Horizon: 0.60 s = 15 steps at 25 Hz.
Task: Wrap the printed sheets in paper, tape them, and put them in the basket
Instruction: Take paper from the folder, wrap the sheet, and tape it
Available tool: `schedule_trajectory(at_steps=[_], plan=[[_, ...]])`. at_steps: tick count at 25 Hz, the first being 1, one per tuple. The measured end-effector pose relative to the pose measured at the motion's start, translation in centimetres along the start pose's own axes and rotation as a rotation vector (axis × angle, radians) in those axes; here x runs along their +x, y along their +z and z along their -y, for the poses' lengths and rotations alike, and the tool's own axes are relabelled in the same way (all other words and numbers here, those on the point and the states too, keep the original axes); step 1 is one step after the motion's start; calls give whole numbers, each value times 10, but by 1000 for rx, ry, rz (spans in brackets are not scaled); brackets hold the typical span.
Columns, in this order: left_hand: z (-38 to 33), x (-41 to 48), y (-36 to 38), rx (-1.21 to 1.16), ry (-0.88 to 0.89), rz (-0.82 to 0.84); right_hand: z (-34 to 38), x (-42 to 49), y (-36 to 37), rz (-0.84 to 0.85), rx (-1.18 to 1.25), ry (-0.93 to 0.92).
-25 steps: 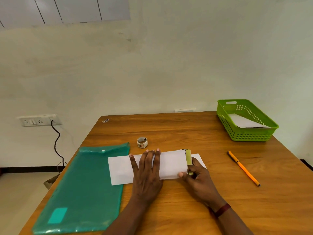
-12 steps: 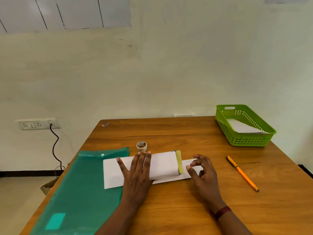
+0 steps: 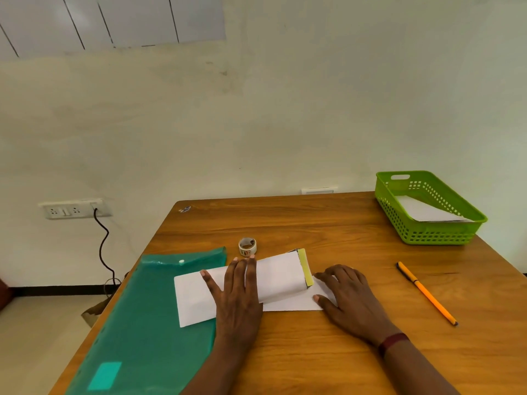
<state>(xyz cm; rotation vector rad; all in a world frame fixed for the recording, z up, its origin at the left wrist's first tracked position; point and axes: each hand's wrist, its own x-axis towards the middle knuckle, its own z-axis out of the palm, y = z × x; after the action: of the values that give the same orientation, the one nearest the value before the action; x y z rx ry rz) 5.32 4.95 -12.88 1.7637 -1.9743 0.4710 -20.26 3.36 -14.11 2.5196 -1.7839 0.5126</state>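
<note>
Wooden table [image 3: 313,360], seen from the head camera. Left hand [image 3: 236,292] lies flat with straight fingers, pressing the white wrapping paper [image 3: 194,303] folded over the printed sheets [image 3: 305,266], whose yellow edge shows at the fold's right end. Right hand [image 3: 350,297] is loosely spread and grasps nothing, its thumb and fingertips resting on the paper's right flap. The paper's left end overlaps a green plastic folder [image 3: 148,323]. Tape roll [image 3: 247,246] just beyond the left fingertips; orange pen [image 3: 426,292] well apart to the right. Far right: green basket [image 3: 427,236] holding a white sheet [image 3: 425,213]
</note>
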Motion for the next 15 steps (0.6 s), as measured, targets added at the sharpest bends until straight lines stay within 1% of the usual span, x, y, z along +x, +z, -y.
schedule_trajectory(at_steps=[7, 10, 12, 15], plan=[[-1, 0, -2, -4, 13, -47, 4, -3, -2, 30, -85, 62], [-1, -1, -2, -16, 4, -53, 5, -3, -3, 20, -77, 88], [-1, 0, -2, -26, -2, -56, 5, -3, -2, -42, -55, 101], [-1, 0, -1, -29, -24, -57, 3, -3, -5, -211, 16, 179]])
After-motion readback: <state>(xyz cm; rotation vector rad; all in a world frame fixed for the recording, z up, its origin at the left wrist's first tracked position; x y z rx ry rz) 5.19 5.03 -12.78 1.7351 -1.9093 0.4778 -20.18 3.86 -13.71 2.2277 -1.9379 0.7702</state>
